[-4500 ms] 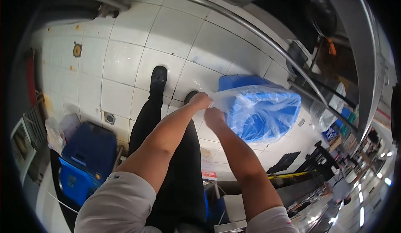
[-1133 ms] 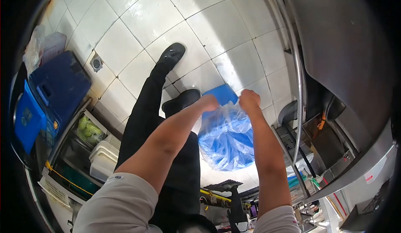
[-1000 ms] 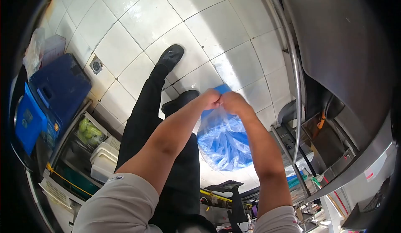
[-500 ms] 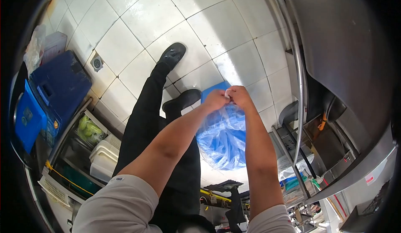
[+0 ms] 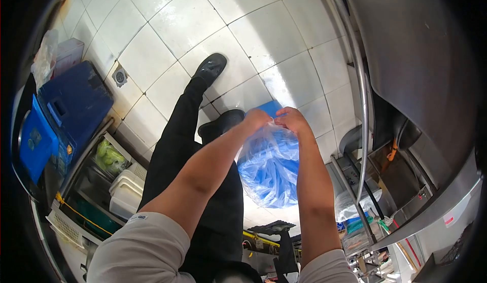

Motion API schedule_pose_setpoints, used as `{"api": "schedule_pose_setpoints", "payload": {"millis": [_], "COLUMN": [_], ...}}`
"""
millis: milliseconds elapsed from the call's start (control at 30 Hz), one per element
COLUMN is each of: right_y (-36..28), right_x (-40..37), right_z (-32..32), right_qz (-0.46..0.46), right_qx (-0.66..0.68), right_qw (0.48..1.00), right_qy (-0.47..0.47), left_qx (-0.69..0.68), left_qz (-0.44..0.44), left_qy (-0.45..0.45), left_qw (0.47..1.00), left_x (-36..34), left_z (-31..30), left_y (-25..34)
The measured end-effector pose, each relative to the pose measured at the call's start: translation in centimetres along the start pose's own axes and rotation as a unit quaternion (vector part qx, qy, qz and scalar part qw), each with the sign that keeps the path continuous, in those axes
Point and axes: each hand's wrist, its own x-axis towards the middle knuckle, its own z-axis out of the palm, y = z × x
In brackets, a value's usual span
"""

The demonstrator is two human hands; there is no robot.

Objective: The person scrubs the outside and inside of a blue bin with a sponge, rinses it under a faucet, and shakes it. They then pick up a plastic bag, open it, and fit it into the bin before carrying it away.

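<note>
A clear plastic bag (image 5: 269, 171) with blue material showing through it hangs below my two hands, over a flat blue object (image 5: 268, 108) on the floor. My left hand (image 5: 258, 118) is closed on the bag's gathered top edge. Just to its right, a small gap away, my right hand (image 5: 289, 119) pinches the same edge with bent fingers. The fingertips of both hands are partly hidden by the plastic and the hands themselves.
White floor tiles (image 5: 213, 9) lie ahead. A metal rail (image 5: 361, 80) curves along the right beside a large steel surface (image 5: 421, 55). At left are a dark blue container (image 5: 76, 100), a white tub (image 5: 124, 197) and bagged greens (image 5: 109, 157).
My hands have moved slightly apart along the bag's top, the left one a little left and the right one a little right. The plastic between them is more spread.
</note>
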Motion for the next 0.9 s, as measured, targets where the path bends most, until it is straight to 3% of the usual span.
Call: {"api": "schedule_pose_setpoints", "payload": {"millis": [33,67,100,133,200,300,333,400,467,533,600,633,667,700,733,800,833,900], "right_y": [0.0,-0.3,-0.6,-0.8,-1.3,-2.2,-2.4,-2.6,-3.4,-4.0,-4.5,-4.7,-4.7,-4.5,-4.0,-4.4,-4.4,-3.3], "right_x": [-0.3,-0.4,-0.5,-0.5,-1.3,-2.1,-2.6,-3.2,-3.4,-3.9,-4.6,-5.0,-5.1,-4.5,-3.8,-3.3,-3.0,-2.3], "right_z": [-0.1,-0.3,-0.4,-0.6,-0.8,0.5,0.8,1.2,1.9,2.3,2.2,2.0,1.9,1.8,1.5,0.7,0.5,0.7], "right_qz": [-0.028,-0.058,-0.059,-0.054,-0.047,-0.089,-0.140,-0.188,-0.189,-0.191,-0.193,-0.189,-0.185,-0.187,-0.129,-0.035,-0.034,0.001], "right_qx": [-0.059,-0.118,-0.116,-0.070,-0.024,-0.124,-0.190,-0.253,-0.388,-0.432,-0.475,-0.516,-0.554,-0.551,-0.562,-0.578,-0.577,-0.541], "right_qw": [0.998,0.991,0.991,0.995,0.994,0.987,0.972,0.948,0.899,0.878,0.854,0.830,0.805,0.806,0.809,0.809,0.810,0.830], "right_qy": [-0.004,-0.007,-0.007,-0.050,-0.092,-0.056,-0.013,0.034,0.071,0.081,0.091,0.098,0.105,0.105,0.114,0.095,0.098,0.133], "left_qx": [0.000,-0.296,-0.559,-0.558,-0.640,-0.643,-0.642,-0.665,-0.665,-0.665,-0.601,-0.599,-0.543,-0.484,-0.481,-0.165,-0.162,0.030], "left_qz": [0.000,-0.138,-0.261,-0.262,-0.186,-0.156,-0.155,-0.161,-0.146,-0.133,-0.131,-0.132,-0.128,-0.126,-0.129,-0.081,-0.079,-0.099], "left_qy": [0.000,-0.023,-0.043,-0.044,-0.099,-0.068,-0.068,-0.074,-0.085,-0.098,-0.047,-0.047,-0.027,-0.008,-0.010,0.088,0.087,0.132], "left_qw": [1.000,0.945,0.786,0.786,0.739,0.747,0.748,0.726,0.728,0.729,0.787,0.788,0.830,0.866,0.867,0.979,0.980,0.986], "left_x": [0.0,0.0,-0.1,-0.3,-0.3,-0.1,-0.2,-0.4,-0.7,-1.0,-1.6,-1.6,-1.5,-1.5,-1.8,-1.8,-1.6,-1.8], "left_z": [0.3,0.3,0.3,0.1,0.4,0.8,0.5,0.5,0.3,0.4,0.1,0.1,0.1,0.2,0.5,0.9,1.0,1.8], "left_y": [0.0,0.5,0.8,0.8,0.0,0.5,0.7,0.7,0.0,-1.1,-1.2,-1.1,-0.9,-0.8,-0.8,0.0,0.3,0.4]}}
